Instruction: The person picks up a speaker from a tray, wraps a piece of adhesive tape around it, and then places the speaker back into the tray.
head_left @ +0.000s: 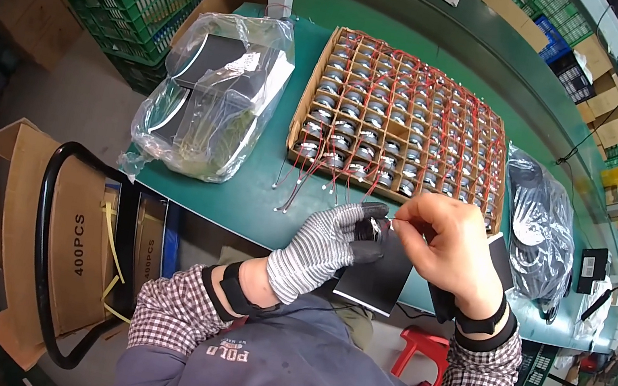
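Note:
My left hand (pixel 316 247), in a grey striped glove with black fingertips, grips a small round speaker (pixel 375 230) between thumb and fingers. My bare right hand (pixel 451 245) is pinched closed right beside it; what its fingertips hold is too small to make out, perhaps a wire end. Under both hands lies a flat black panel (pixel 377 276) with a pale lower edge, at the table's near edge. Another dark panel (pixel 502 262) shows partly behind my right wrist. Just beyond stands a divided cardboard tray (pixel 310 95) with many similar speakers and red wires in its cells.
On the green table (pixel 229 208), a clear bag (pixel 210 123) of black panels lies left and another bag (pixel 539 232) of dark round parts right. A small black box (pixel 593 269) sits farther right. Green crates (pixel 132 4), a carton (pixel 77 260) and a red stool (pixel 413 354) stand around.

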